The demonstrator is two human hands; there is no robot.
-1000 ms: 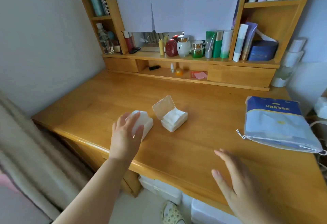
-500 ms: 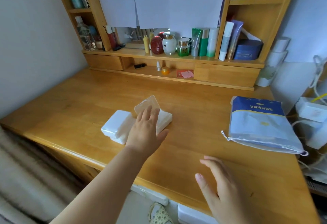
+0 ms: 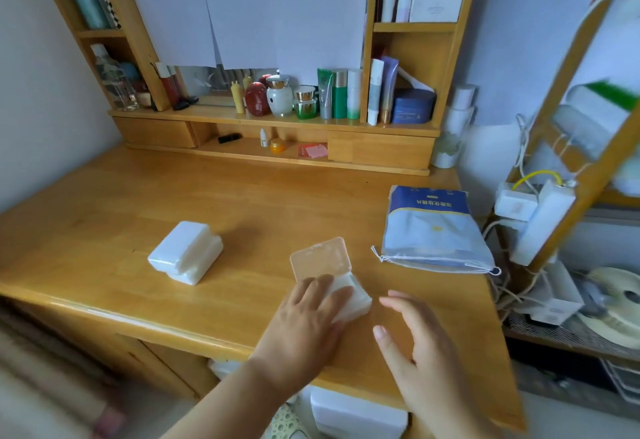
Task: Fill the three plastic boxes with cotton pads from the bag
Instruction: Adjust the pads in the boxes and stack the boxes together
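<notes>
The desk (image 3: 242, 216) is showing a warm honey-yellow wood with a faint grain. The open box (image 3: 349, 294) under the left fingers (image 3: 325, 291) is looking milky white, and its raised lid (image 3: 320, 258) beyond the fingertips is glowing a pale peach, half clear. The closed boxes (image 3: 185, 251), well to the left of the fingers, are shining plain white. The bag (image 3: 429, 230), beyond the right fingers (image 3: 398, 301), is showing dark blue on top with a thin yellow line, then pale grey-blue.
</notes>
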